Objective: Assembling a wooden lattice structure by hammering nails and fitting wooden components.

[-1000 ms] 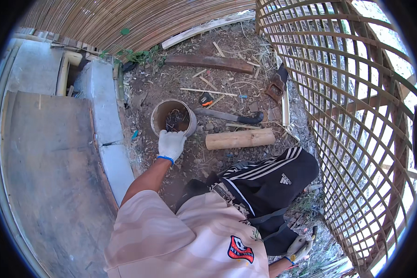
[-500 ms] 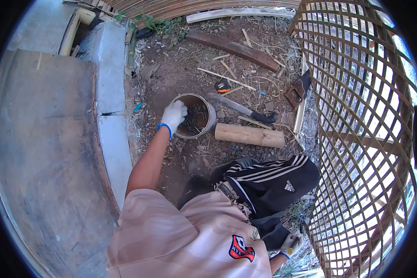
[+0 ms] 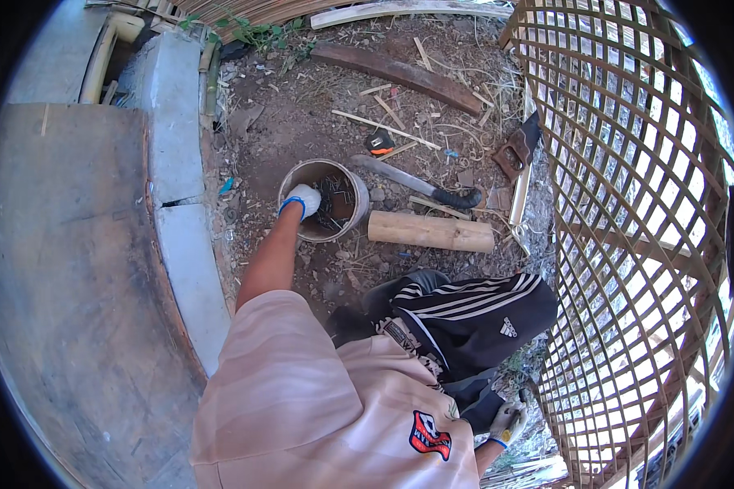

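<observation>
My left hand (image 3: 306, 198), in a white glove with a blue cuff, reaches over the rim and down into a round, pale bucket (image 3: 292, 181). Thin dark nails (image 3: 333, 196) lie in a heap inside, right beside the hand. The glove's back faces up and hides its fingers. Low on the right, by my knee and the lattice, my right hand (image 3: 509, 421) is gloved too. Its fingers are curled around something dark and small that I cannot make out.
A bamboo or wood log (image 3: 431, 231), a curved machete (image 3: 412, 180), a tape measure (image 3: 379, 142) and a handsaw (image 3: 516, 151) lie around the bucket. Further off is a brown beam (image 3: 395, 76). A bamboo lattice (image 3: 628, 163) stands at right; a concrete ledge (image 3: 175, 122) runs along the left.
My left hand has gone deeper into the bucket, from its rim toward the nails. The whole view has shifted slightly. My right hand stays near the lattice.
</observation>
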